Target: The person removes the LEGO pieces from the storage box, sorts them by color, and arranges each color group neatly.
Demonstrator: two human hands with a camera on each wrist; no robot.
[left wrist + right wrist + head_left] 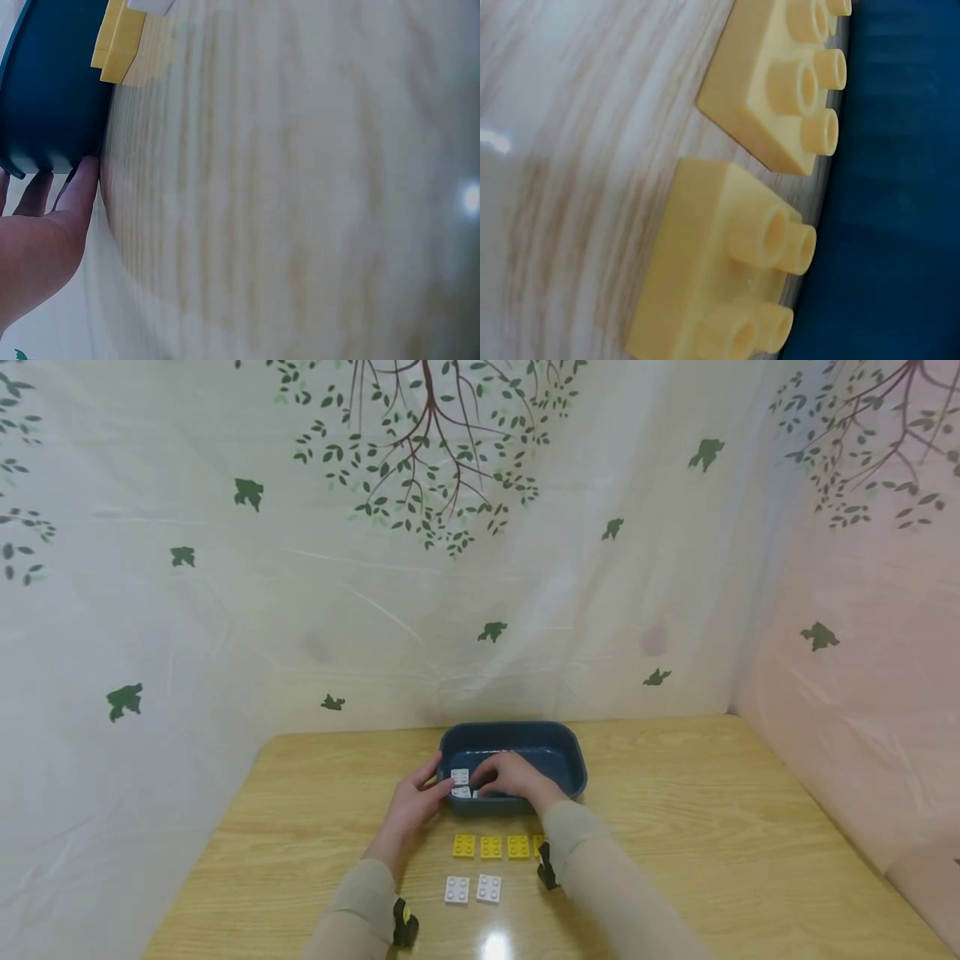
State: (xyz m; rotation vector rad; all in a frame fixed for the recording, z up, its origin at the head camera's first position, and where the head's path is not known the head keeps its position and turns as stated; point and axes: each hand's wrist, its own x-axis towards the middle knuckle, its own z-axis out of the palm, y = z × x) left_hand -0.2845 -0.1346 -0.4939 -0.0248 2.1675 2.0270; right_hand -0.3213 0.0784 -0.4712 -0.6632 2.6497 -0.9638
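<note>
The blue tray (491, 807) is placed at the rear of the desk (675, 827), close to the pale cloth backdrop (375, 627), which is printed with branches and dark green shapes. The tray's left end is held by the left hand (414, 797): the thumb is laid over the rim and the fingers are set against the outside of the wall, so the wall is taken between them. In the left wrist view, fingertips are seen touching that wall low down.

The right hand (512, 774) is lowered into the tray, above the near wall, with fingers bent downward. Its grip is narrow; whether a brick is pinched cannot be told, as the fingertips are partly hidden. A sliver of a white brick (476, 794) is visible just beside them.

Two further white bricks (460, 776) are contained at the tray's left end, one behind the other, near the left thumb.

On the desk in front of the tray, four yellow bricks (491, 847) are arranged in a row, studs up; the rightmost is partly covered by the right sleeve (581, 831) and a black wrist device (548, 867). Nearer the person, two loose white bricks (489, 889) are laid side by side, slightly apart, studs up.
</note>
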